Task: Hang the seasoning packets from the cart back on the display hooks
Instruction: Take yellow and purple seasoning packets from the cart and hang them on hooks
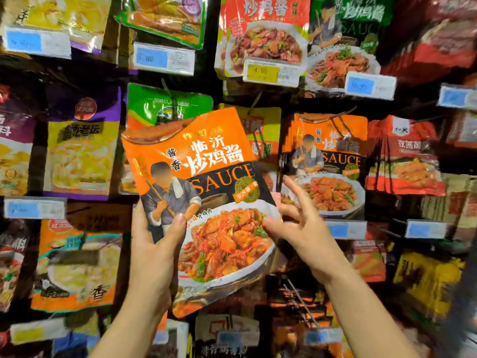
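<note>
An orange and black sauce packet (pixel 206 192) with a chicken dish printed on it is held up, tilted, in front of the display wall. My left hand (pixel 152 244) grips its lower left edge, thumb across the front. At the packet's right edge, the thumb of my right hand (pixel 302 226) touches the front while its fingers spread out. Matching orange packets (pixel 333 161) hang on a hook just to the right. The cart is out of view.
Hooks all around carry other seasoning packets: yellow and purple ones (pixel 82 151) at left, green (pixel 167 104) behind, red (pixel 402 156) at right. Price tags (pixel 271 72) stick out on hook ends above and below.
</note>
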The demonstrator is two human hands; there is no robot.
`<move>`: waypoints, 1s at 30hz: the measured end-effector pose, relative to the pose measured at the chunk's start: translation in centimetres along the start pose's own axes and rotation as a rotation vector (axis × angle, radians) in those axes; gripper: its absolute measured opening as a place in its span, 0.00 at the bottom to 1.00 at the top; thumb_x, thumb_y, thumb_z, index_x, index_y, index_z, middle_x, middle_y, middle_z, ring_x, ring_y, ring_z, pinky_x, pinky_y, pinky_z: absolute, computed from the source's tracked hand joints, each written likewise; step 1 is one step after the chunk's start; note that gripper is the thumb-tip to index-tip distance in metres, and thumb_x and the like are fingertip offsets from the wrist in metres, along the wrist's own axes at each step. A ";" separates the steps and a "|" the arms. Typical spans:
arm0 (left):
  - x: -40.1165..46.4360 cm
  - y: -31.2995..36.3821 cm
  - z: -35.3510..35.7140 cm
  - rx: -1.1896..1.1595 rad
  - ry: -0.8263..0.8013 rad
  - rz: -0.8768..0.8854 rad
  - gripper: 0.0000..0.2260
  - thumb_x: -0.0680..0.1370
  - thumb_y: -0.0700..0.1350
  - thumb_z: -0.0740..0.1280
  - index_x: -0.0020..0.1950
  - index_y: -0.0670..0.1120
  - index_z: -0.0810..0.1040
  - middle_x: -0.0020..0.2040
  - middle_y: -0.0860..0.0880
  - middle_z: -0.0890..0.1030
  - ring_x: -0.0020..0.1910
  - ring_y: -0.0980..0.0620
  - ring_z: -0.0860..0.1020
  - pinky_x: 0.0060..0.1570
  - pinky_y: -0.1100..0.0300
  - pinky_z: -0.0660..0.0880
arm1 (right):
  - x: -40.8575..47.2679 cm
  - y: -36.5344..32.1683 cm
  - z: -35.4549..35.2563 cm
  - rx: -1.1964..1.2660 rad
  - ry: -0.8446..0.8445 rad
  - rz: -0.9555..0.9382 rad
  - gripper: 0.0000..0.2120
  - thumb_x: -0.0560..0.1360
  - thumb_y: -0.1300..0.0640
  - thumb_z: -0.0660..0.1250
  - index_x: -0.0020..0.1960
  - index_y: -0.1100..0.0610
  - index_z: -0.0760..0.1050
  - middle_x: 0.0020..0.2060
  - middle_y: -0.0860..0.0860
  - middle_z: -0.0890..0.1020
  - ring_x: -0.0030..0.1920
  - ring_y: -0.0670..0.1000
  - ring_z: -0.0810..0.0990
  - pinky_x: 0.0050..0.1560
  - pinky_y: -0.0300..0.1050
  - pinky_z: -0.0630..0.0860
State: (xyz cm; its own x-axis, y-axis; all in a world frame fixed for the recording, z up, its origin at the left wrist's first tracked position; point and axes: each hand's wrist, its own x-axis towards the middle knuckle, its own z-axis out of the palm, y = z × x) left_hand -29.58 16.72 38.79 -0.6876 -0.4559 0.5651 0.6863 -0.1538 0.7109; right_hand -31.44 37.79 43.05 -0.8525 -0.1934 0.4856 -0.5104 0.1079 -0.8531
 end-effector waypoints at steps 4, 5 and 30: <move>-1.0 -1.0 5.7 0.105 -0.193 0.002 0.22 0.78 0.37 0.67 0.71 0.50 0.69 0.61 0.53 0.79 0.52 0.69 0.78 0.49 0.72 0.75 | -3.1 2.5 -4.0 0.084 0.231 0.028 0.29 0.75 0.67 0.68 0.67 0.39 0.71 0.56 0.52 0.84 0.56 0.51 0.83 0.56 0.49 0.81; -1.1 -1.3 7.1 0.117 -0.245 0.012 0.23 0.78 0.36 0.67 0.72 0.47 0.68 0.62 0.51 0.78 0.50 0.72 0.78 0.45 0.75 0.73 | -3.7 2.9 -5.0 0.096 0.291 0.040 0.28 0.75 0.68 0.68 0.66 0.40 0.72 0.56 0.52 0.84 0.56 0.50 0.83 0.56 0.50 0.81; 4.5 -13.0 10.0 1.441 -0.449 0.890 0.27 0.81 0.59 0.51 0.78 0.50 0.61 0.77 0.43 0.64 0.76 0.39 0.61 0.69 0.32 0.53 | 1.2 1.2 -15.1 0.255 0.738 0.088 0.29 0.77 0.71 0.64 0.72 0.48 0.71 0.56 0.53 0.83 0.49 0.47 0.83 0.40 0.46 0.79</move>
State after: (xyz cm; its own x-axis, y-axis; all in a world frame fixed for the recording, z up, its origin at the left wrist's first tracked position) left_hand -43.95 25.37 36.32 -0.4298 0.3327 0.8394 0.2886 0.9315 -0.2214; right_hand -34.74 52.46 45.48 -0.7885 0.5131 0.3390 -0.4722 -0.1520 -0.8683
